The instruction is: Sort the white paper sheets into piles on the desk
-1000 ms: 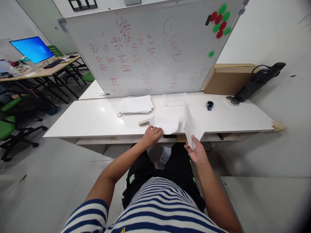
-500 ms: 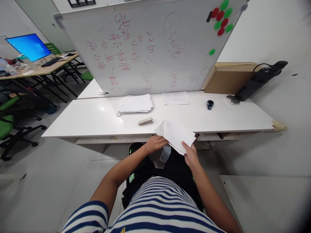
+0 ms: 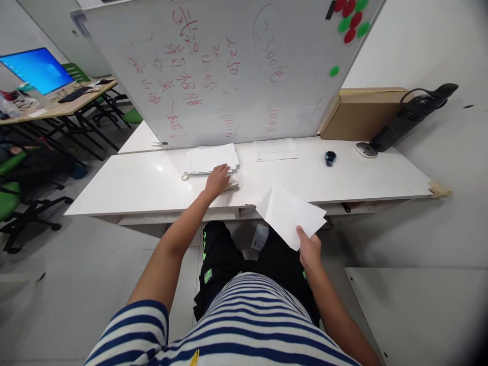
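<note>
My right hand pinches a few sheets of white paper at their lower corner, thumb on top; they hang over the table's front edge, with the left part bent. My left hand is over the table with its fingers stretched forward, holding nothing I can see. It partly covers a light-coloured stapler; whether it touches the stapler I cannot tell. Just beyond the fingers lies a stack of white paper.
A whiteboard with red writing stands along the back of the white table. A thin sheet, a watch, a computer mouse, a cardboard box and a black bottle are towards the back and right.
The sheets were brought together, and my left hand let go of them and moved forward and left to the stapler and stack. My right hand keeps the sheets, now slightly further right.
</note>
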A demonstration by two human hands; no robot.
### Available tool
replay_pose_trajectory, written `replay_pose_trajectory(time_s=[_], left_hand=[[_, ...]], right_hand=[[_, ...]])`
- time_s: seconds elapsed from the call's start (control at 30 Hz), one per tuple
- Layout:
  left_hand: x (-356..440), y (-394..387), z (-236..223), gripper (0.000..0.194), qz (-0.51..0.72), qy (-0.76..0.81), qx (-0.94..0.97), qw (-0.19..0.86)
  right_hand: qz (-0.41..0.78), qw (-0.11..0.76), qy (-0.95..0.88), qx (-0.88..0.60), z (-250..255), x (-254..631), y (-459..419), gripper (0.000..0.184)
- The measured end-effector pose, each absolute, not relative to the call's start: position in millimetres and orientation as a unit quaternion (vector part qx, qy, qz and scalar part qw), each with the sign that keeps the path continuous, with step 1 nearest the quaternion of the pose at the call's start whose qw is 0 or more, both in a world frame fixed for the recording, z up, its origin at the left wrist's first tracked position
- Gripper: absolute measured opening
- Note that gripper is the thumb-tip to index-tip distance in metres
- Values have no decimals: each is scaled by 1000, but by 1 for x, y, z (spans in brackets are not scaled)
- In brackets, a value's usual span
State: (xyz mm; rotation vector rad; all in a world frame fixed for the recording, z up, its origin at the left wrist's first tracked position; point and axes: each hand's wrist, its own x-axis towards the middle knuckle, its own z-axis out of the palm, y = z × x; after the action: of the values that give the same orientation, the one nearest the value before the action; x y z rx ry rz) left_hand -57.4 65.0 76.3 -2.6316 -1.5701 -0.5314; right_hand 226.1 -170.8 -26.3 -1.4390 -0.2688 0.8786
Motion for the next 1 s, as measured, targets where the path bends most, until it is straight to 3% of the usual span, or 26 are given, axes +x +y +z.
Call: replay_pose_trajectory(time_s=[0.13, 0.23, 0.4, 0.5, 0.73, 0.83, 1.0], left_hand=[[-74, 116, 79, 53, -37, -553, -833, -2], [-80, 126, 70, 32, -8, -574, -819, 0], [-85, 115, 58, 24, -138, -523, -840, 35], [-87, 112, 57, 31, -185, -515, -835, 54], [-82, 105, 79, 32, -282, -523, -801, 72], [-57, 71, 90, 26, -317, -490, -807, 89], [5, -26, 75, 22, -264, -304, -915, 21]], right_hand=[[368, 677, -91, -631, -22, 225, -178, 49], [361, 685, -72, -629, -25, 226, -182, 50], [361, 678, -72, -636, -31, 231, -186, 50], [369, 673, -79, -636, -30, 230, -186, 50], [375, 678, -86, -626, -29, 221, -182, 50], [385, 668, -97, -629, -32, 222, -180, 49], [427, 652, -143, -609, -29, 229, -167, 47]])
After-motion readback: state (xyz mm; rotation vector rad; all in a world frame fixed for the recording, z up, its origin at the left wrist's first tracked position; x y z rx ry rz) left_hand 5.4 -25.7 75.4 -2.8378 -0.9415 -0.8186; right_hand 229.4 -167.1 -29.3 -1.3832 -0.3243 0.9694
